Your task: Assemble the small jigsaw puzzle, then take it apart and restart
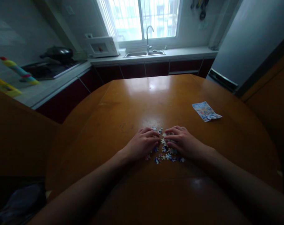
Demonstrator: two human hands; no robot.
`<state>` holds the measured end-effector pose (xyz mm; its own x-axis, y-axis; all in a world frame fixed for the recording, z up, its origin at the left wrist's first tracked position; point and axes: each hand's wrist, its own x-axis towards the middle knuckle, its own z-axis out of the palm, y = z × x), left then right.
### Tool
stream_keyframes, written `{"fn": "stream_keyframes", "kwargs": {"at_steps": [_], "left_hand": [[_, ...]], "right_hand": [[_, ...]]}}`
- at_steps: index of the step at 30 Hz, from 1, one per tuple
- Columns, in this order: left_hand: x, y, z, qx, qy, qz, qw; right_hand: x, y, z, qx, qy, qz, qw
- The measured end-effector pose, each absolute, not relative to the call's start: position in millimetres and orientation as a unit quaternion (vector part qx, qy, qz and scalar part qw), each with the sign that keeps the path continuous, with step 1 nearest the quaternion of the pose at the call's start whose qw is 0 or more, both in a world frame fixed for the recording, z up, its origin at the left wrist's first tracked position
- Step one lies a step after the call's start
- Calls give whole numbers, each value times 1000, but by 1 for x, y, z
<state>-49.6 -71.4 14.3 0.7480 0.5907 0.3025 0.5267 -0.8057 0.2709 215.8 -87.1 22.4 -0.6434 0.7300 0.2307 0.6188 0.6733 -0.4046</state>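
Small jigsaw puzzle pieces (167,156) lie in a loose pile on the wooden table (137,109), some showing blue and white print, others a pale side. Over the left side of the pile rests my left hand (145,141), palm down with its fingers stretched toward the middle. My right hand (183,140) lies over the right side, fingers spread and pointing left. Both touch or hover just above the pieces, and the palms hide some of them. Between the fingertips a narrow strip of pieces shows.
A creased picture sheet (206,111) lies on the table to the right. Beyond the table's far edge are a sink (144,54), a microwave (102,47) and a stove with a dark wok (59,53). A refrigerator (252,40) stands at the right.
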Motion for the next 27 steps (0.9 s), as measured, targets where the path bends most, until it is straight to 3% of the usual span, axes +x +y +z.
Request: {"fn": "stream_keyframes", "kwargs": {"at_steps": [11,27], "left_hand": [[-49,-76,16,936,329,99,70],[-47,-77,19,941,282,145,118]], "right_hand": [[215,-88,24,-376,-897,151,176],[215,-89,27,-345,-902,180,186]]}}
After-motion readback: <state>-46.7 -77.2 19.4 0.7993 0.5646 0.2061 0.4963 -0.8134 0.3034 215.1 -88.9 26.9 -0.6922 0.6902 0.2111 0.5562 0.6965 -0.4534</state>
